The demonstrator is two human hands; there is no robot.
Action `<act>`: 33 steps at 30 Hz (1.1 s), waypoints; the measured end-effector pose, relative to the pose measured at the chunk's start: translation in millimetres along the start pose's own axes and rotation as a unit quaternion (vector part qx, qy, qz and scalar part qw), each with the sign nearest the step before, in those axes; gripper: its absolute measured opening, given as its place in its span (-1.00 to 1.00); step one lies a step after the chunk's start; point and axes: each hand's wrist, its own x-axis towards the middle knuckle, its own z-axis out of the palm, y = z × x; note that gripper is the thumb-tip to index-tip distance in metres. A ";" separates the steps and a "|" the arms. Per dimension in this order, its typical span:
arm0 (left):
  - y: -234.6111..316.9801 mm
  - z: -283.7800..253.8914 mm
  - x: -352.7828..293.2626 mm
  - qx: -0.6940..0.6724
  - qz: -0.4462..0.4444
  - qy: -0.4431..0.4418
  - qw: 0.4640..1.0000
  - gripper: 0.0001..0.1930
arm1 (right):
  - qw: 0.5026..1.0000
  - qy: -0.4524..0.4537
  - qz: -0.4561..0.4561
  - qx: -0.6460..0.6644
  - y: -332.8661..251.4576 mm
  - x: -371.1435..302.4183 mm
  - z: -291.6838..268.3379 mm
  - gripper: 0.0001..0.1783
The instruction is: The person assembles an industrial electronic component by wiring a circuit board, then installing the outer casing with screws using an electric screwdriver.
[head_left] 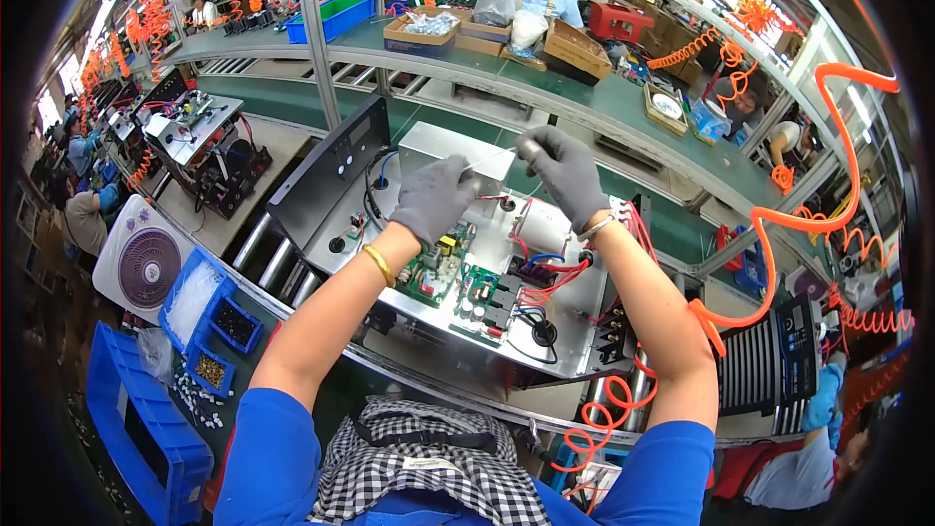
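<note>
A metal machine chassis (575,341) lies open in front of me, its dark front panel (331,170) at the left. My left hand (435,200), in a grey glove, is closed above the green circuit boards (438,273). Further right, my gloved right hand (567,175) pinches over a white cylinder (542,227). Between the fingertips of both hands runs a thin whitish strip (495,156), too fine to name surely. Behind it stands a silver metal box (443,144). Red wires (560,278) cross the chassis beside the cylinder.
Blue bins of small parts (209,370) and a white fan (146,268) stand at left. An orange coiled hose (769,234) hangs at right, near my right arm. Rollers (255,239) run under the chassis. Another machine (779,356) and a co-worker's blue-gloved hand (823,399) are at right.
</note>
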 end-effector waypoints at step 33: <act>-21.0 10.0 -16.1 0.039 0.016 -0.098 0.994 -0.47 | 0.944 -0.146 -0.041 -0.294 33.4 -0.9 10.6 -0.75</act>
